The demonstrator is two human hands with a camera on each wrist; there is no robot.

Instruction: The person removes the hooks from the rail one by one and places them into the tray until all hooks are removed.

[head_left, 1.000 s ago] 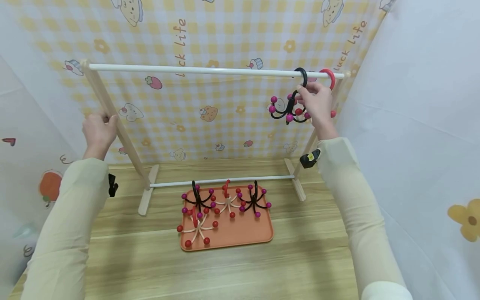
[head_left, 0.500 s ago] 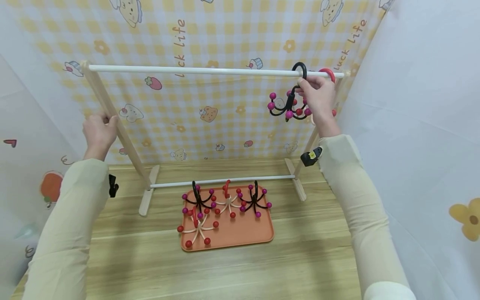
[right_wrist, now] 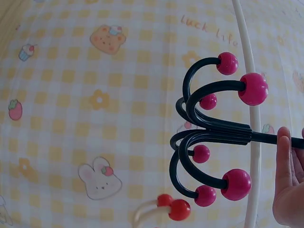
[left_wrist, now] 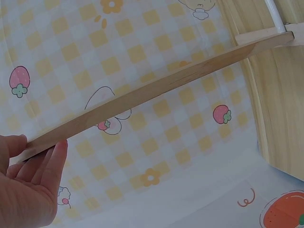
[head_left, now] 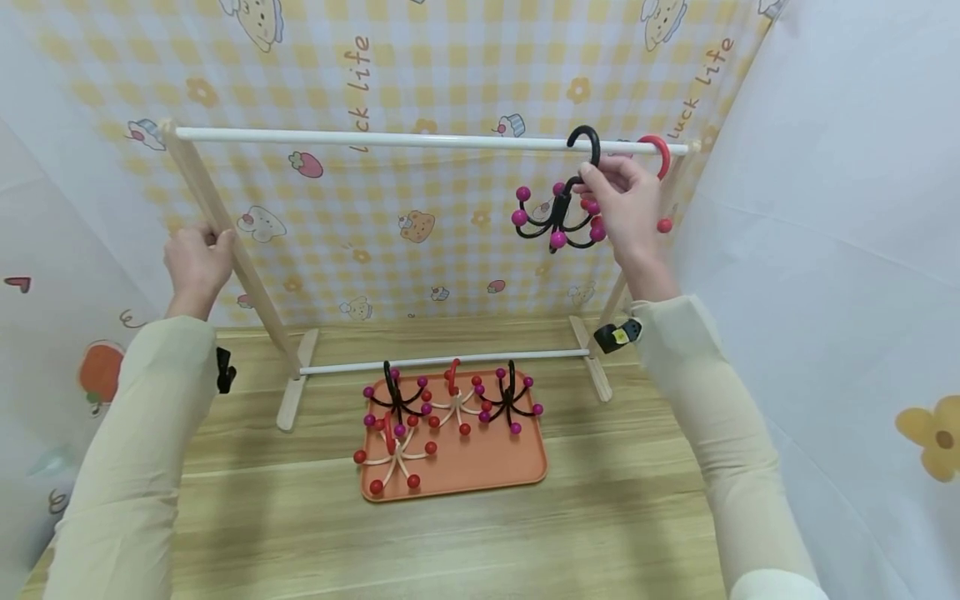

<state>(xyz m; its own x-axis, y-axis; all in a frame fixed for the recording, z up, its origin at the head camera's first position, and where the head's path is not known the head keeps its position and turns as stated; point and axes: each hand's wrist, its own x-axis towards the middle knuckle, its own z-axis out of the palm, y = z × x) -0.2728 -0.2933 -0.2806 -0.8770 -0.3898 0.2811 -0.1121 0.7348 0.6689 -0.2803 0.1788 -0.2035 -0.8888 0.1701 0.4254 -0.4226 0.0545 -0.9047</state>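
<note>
- Black six-armed hanger with magenta ball tips (head_left: 560, 210) is hanging below and to the left of the right hand (head_left: 628, 208), its curved hook rising above the fingertips and overlapping the smooth white rod (head_left: 420, 140).
- Right hand: thumb and fingers are pinching the hanger at the base of its hook. Whether the rod is bearing any load cannot be told.
- Left hand (head_left: 198, 262): fingers and thumb are gripping the pale wooden post (head_left: 251, 283), apparently steadying the frame.
- Red-hooked hanger with red ball tips (head_left: 665, 157) is hanging from the rod just to the right of the right hand, which is partly hiding its body.
- Orange rectangular tray (head_left: 480, 467) is lying below and to the left of the right hand, holding four more hangers.
- Caution, drop: if the pinch is loosening before the hook is seating over the rod, the hanger may fall.
- Caution, snagging: if the right hand is shifting rightward, ball tips may catch on the neighbouring hanger.
- Caution, frame shift: if the left hand is slackening while the hook is dragging on the rod, the frame may rock.
</note>
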